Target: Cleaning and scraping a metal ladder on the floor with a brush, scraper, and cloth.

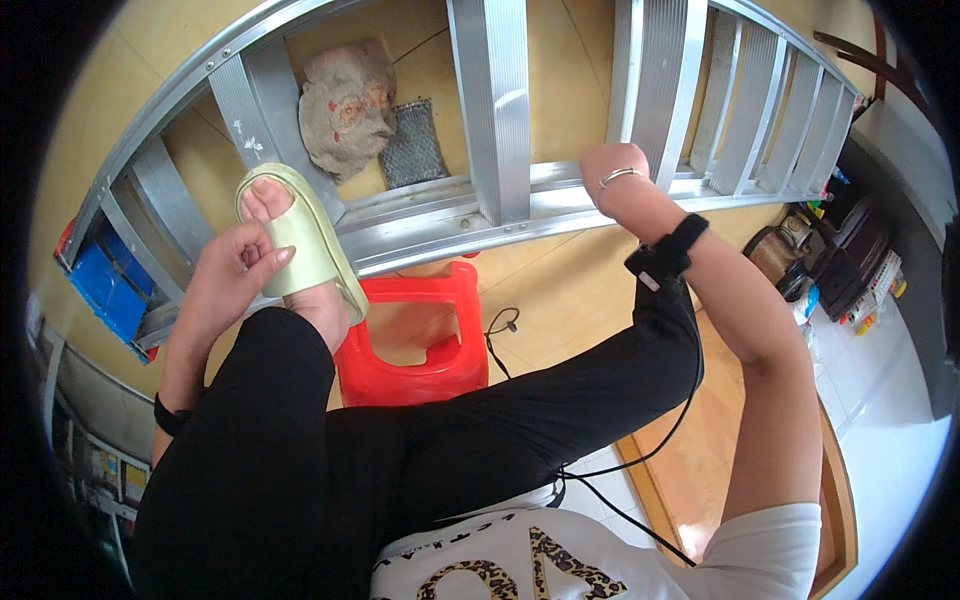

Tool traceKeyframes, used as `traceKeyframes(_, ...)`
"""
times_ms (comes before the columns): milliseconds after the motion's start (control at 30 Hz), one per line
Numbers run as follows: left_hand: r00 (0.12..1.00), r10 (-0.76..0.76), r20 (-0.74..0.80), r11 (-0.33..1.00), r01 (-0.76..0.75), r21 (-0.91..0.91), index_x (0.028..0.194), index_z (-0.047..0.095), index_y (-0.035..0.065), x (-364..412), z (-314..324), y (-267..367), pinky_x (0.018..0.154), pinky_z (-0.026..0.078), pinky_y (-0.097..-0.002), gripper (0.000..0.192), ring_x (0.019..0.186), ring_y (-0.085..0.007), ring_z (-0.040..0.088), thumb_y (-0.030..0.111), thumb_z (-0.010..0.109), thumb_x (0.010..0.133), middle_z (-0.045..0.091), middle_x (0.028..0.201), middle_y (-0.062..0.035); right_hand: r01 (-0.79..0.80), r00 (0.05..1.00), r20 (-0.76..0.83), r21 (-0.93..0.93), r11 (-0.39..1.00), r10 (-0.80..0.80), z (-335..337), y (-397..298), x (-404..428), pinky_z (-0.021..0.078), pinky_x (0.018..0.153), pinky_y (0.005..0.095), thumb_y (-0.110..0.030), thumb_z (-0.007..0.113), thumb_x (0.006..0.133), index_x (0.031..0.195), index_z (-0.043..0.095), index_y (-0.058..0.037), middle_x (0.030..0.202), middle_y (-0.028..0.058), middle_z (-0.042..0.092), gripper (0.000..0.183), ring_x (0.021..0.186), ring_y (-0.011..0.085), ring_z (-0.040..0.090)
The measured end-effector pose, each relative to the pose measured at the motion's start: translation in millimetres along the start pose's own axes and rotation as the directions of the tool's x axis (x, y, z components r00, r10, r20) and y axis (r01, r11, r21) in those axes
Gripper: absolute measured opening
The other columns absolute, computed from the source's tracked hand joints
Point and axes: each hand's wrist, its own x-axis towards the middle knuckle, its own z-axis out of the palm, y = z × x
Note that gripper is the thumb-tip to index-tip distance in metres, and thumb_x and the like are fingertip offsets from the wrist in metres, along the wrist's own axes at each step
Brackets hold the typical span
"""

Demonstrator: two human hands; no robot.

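Note:
My left hand (244,270) is at the pale green slide sandal (304,255) on my raised foot, fingertips near its strap and my toes; whether it grips the strap cannot be told. An aluminium ladder (502,112) lies across the view in front of me. At the ladder's near side rail, beside a broad rung, my right hand (616,176) is bent down at the wrist; its fingers are hidden. A crumpled grey-brown cloth (349,109) and a dark grey mesh pad (414,142) lie on the floor between the ladder's rungs.
A red plastic stool (412,386) stands between my legs and the ladder. Black cables (667,442) run by my right leg. A wooden board or furniture panel (690,480) is at the lower right. Various household items (780,255) are at the right, and a blue piece (112,274) is at the ladder's left end.

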Motion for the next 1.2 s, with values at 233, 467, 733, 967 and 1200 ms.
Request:
traceKeyframes(233, 0.998, 0.040, -0.049, 0.999, -0.042, -0.031, 0.070, 0.049, 0.0026, 1.9, 5.8, -0.7, 0.053, 0.033, -0.0266, 0.027, 0.059, -0.0085, 0.038, 0.016, 0.069, 0.082, 0.040, 0.062, 0.0002, -0.158, 0.982, -0.128, -0.158, 0.975, 0.138, -9.8, 15.9, -3.6, 0.0488, 0.055, 0.0339, -0.017, 0.062, 0.081, 0.093, 0.071, -0.0138, 0.093, 0.0070, 0.067, 0.016, 0.085, 0.0218, 0.066)
traceKeyframes(467, 0.998, -0.053, 0.025, 0.998, 0.052, 0.036, 0.071, 0.050, 0.0027, 1.5, -2.3, 10.1, 0.056, 0.033, -0.0249, 0.026, 0.062, -0.0075, 0.039, 0.018, 0.068, 0.083, 0.043, 0.063, 0.0015, -0.332, 0.834, -0.521, -0.209, 0.920, 0.183, -79.5, 63.3, 13.7, 0.0549, 0.065, 0.0348, -0.017, 0.058, 0.086, 0.094, 0.070, -0.0052, 0.096, 0.0140, 0.064, 0.018, 0.087, 0.0247, 0.066)
traceKeyframes(733, 1.000, -0.008, -0.004, 1.000, 0.008, 0.026, 0.070, 0.049, 0.0037, 2.3, -1.0, 9.0, 0.053, 0.033, -0.0256, 0.028, 0.060, -0.0064, 0.039, 0.019, 0.069, 0.082, 0.041, 0.061, 0.0028, -0.277, 0.953, -0.157, -0.105, 0.955, 0.259, 2.3, 12.9, -2.4, 0.0526, 0.059, 0.0353, -0.018, 0.059, 0.084, 0.095, 0.071, -0.0132, 0.095, 0.0062, 0.067, 0.017, 0.089, 0.0215, 0.066)
traceKeyframes(967, 0.999, 0.034, -0.004, 0.998, -0.034, 0.044, 0.069, 0.050, 0.0054, 1.4, 2.2, -3.5, 0.052, 0.031, -0.0246, 0.029, 0.059, -0.0054, 0.037, 0.022, 0.069, 0.083, 0.041, 0.062, 0.0055, -0.242, 0.947, -0.167, 0.189, 0.952, 0.274, 43.5, 2.2, -76.4, 0.0538, 0.067, 0.0385, -0.017, 0.055, 0.084, 0.094, 0.068, -0.0092, 0.093, 0.0084, 0.068, 0.018, 0.087, 0.0250, 0.067)
traceKeyframes(1200, 0.974, 0.210, -0.080, 0.977, -0.206, 0.053, 0.073, 0.055, 0.0028, 4.3, 9.9, -27.5, 0.053, 0.034, -0.0271, 0.027, 0.059, -0.0082, 0.040, 0.025, 0.070, 0.082, 0.048, 0.063, 0.0008, -0.128, 0.714, -0.415, 0.715, 0.688, 0.564, 75.7, 17.0, -184.1, 0.0505, 0.068, 0.0456, -0.026, 0.052, 0.090, 0.096, 0.058, -0.0071, 0.089, 0.0164, 0.065, 0.021, 0.080, 0.0356, 0.064)
